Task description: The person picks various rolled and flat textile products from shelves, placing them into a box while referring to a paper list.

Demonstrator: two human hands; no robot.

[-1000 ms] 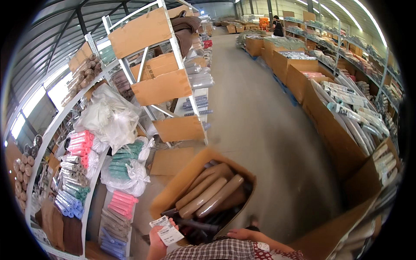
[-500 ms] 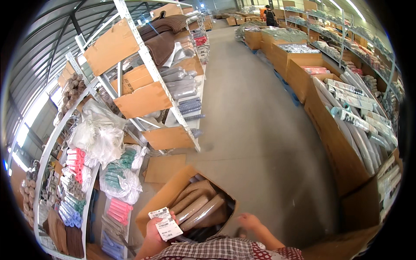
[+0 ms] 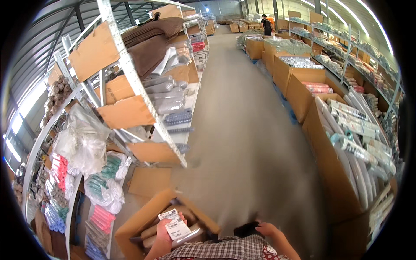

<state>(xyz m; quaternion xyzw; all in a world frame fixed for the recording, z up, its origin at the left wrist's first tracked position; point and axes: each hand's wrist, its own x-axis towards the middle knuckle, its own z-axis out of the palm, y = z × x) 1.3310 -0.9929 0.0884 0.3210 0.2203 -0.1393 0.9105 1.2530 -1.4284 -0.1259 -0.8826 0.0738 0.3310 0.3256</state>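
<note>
A light, flat grip suits the labels (image 3: 175, 226), clamped in the left hand (image 3: 164, 235) between the box's (image 3: 138, 217) side edges; the right hand's (image 3: 268, 229) fingers I cannot tell.

A white metal rack (image 3: 126, 52) carries dark brown folded material (image 3: 145, 56) and blue rolls (image 3: 178, 117) — across the aisle (image 3: 234, 125) stand open cartons (image 3: 329, 164), a person (image 3: 266, 27) far beyond.

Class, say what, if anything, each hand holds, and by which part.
Left hand: labels, gripped by their side edges. Right hand: cannot tell whether it holds anything.
</note>
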